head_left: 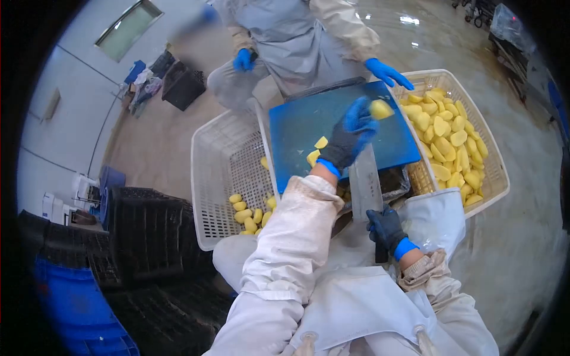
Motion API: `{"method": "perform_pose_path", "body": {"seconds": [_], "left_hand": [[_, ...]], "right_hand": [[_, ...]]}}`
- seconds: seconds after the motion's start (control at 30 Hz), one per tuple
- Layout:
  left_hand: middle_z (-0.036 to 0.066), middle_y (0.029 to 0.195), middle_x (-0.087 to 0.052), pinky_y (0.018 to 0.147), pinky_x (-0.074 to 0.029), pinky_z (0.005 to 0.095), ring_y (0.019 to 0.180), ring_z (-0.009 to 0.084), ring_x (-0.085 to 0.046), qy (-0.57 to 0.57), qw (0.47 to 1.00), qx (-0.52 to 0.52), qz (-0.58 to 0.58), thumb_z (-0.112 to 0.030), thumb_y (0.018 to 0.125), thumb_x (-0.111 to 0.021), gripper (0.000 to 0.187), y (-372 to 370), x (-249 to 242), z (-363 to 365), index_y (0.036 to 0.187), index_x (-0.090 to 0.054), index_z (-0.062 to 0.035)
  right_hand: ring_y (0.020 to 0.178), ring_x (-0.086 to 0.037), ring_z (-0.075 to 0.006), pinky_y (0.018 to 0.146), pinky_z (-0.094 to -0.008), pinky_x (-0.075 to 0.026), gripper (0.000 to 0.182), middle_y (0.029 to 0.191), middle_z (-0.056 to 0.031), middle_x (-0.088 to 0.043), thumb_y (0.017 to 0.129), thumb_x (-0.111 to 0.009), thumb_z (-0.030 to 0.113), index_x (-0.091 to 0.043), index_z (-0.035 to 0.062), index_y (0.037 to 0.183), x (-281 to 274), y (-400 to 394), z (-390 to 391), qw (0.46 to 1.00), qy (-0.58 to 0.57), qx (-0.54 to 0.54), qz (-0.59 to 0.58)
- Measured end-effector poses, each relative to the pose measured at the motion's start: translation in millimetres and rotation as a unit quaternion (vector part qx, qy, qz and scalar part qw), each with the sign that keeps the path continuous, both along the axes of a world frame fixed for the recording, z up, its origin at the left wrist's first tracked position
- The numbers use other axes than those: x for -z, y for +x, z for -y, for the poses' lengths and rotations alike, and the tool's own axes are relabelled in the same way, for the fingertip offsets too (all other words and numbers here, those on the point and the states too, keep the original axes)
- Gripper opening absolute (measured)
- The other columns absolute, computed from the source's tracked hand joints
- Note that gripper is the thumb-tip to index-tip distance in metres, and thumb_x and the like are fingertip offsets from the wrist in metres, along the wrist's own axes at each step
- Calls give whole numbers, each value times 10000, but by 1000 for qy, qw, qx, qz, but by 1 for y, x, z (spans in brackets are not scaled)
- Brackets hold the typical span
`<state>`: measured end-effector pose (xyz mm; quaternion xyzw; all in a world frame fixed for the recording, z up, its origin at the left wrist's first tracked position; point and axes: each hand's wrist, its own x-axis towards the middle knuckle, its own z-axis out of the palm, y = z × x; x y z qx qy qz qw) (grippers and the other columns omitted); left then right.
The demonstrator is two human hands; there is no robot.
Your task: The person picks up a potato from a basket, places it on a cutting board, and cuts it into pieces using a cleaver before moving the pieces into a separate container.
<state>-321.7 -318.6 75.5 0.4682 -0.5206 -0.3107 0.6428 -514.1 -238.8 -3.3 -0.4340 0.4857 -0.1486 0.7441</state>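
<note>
My left hand (351,133), in a dark and blue glove and smeared by motion, is over the blue cutting board (303,127). A peeled potato piece (381,109) is just right of its fingers; whether they touch it is unclear. Two yellow potato pieces (313,157) lie on the board left of my wrist. My right hand (386,230), in a dark glove, is closed round the handle of a cleaver (365,184). Its broad blade points away from me, near the board's front edge.
A white crate (203,172) at left holds several whole potatoes (240,206). The right crate (497,160) is full of cut potatoes (457,137). Across the board sits a co-worker (285,35), one blue-gloved hand (387,72) by that crate. Black crates (148,237) stand at left.
</note>
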Motion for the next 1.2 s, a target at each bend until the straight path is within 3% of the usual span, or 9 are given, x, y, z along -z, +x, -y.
{"method": "perform_pose_path", "body": {"seconds": [0.2,0.33,0.57,0.63,0.77,0.97,1.03,1.1,1.2], "left_hand": [[204,1262,-429,941,-370,424,1146,375,-423,151,889,-240,359,-271,710,-695,725,40,37,7,1316,-343,-89],[205,1334,-355,1027,-250,446,1247,359,-316,384,737,-321,453,-493,689,-653,865,67,80,-44,1331,-298,-34],[158,1369,-327,1062,-160,448,1283,339,-260,471,747,-220,414,-407,761,-577,738,90,107,-50,1355,-280,-83],[148,1350,-351,1057,-166,459,1274,325,-279,444,669,-302,514,-334,756,-577,661,93,113,-45,1334,-334,-127],[146,1330,-368,1053,-163,475,1268,299,-292,316,670,-276,613,-298,751,-579,609,77,88,-38,1308,-372,-165],[197,1223,-461,971,-343,428,1150,301,-450,453,666,-99,585,-310,780,-558,566,66,70,2,1298,-385,-164],[169,1205,-488,909,-399,442,1057,364,-499,401,822,-171,368,-294,759,-614,582,61,82,13,1282,-397,-160],[184,1237,-456,960,-351,446,1121,383,-443,88,967,-79,225,-348,733,-656,666,31,55,25,1297,-375,-131],[180,1284,-415,997,-311,433,1180,367,-394,6,911,-112,397,-362,709,-681,728,20,33,30,1308,-357,-104]], "right_hand": [[418,-461,-128,332,-256,-377,216,589,-54,-500,831,-578,161,-477,62,994,-11,-1,-2,1000,12,3,11],[420,-467,-128,334,-260,-387,226,593,-52,-499,835,-574,163,-468,53,1001,-1,0,-1,1000,13,2,20],[419,-479,-122,351,-256,-406,217,604,-47,-504,849,-551,166,-466,45,1008,0,-1,-1,1000,-22,-21,4],[419,-478,-120,354,-254,-408,218,606,-45,-503,851,-550,167,-464,44,1010,1,0,0,999,-28,-22,-7],[425,-474,-118,359,-256,-411,221,601,-34,-492,851,-553,173,-459,58,1015,4,2,0,1000,-7,-15,2],[460,-474,-111,361,-245,-401,210,623,-24,-484,846,-560,166,-464,75,1009,15,-1,0,1000,-2,-8,-1],[464,-472,-110,361,-244,-398,205,627,-23,-483,844,-563,160,-467,76,1004,15,0,-1,999,-19,-34,-5],[455,-470,-115,359,-248,-399,191,634,-27,-485,840,-565,150,-469,77,988,2,4,1,999,27,-1,24],[447,-475,-121,352,-248,-396,191,636,-31,-489,839,-563,144,-471,75,991,5,4,0,998,38,16,39]]}}
